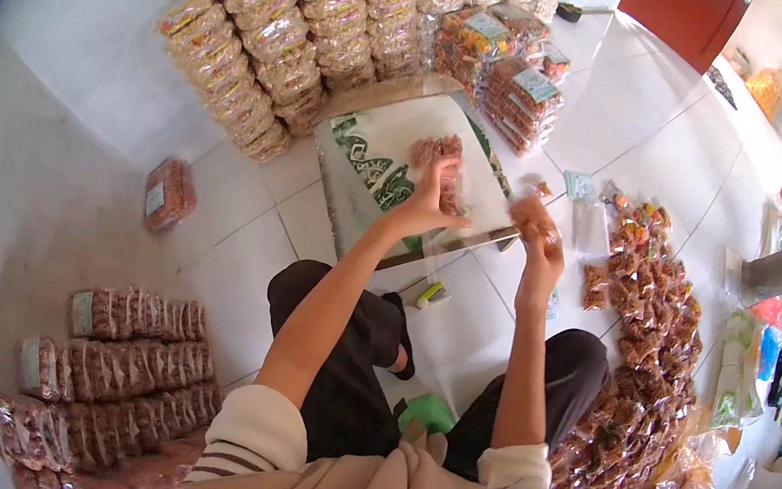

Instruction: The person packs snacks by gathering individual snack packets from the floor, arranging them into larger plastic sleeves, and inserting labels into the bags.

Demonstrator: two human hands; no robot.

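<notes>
See clear bag of brown packets [453,181] lying right of centre on low table [389,123], under left hand [422,207]. Read left as spread, thumb apart from fingers, laid on the bag rather than clenched. Can't call right hand [542,247]: raised by the table's right edge, bunched and blurred, maybe pinching something small. Would brace the bag lightly with left fingertips, press along it instead of down to avoid crushing contents, smooth slack plastic outward, and bring right in low so as not to snag film. Note green-patterned sheet [390,184] across the top; probably slick under plastic, so favour slow slides. Beyond that, on white tiled floor [634,109], find loose pile of small packets [644,343] to the right, tall stacks of pale bags [277,25] far left, stacked brown bags [519,97] just right of those, rows of brown packs [121,356] near left. Spot red door [677,19] far right. Mind green-and-white item [431,294] on floor just nearside of table; can't identify.
</notes>
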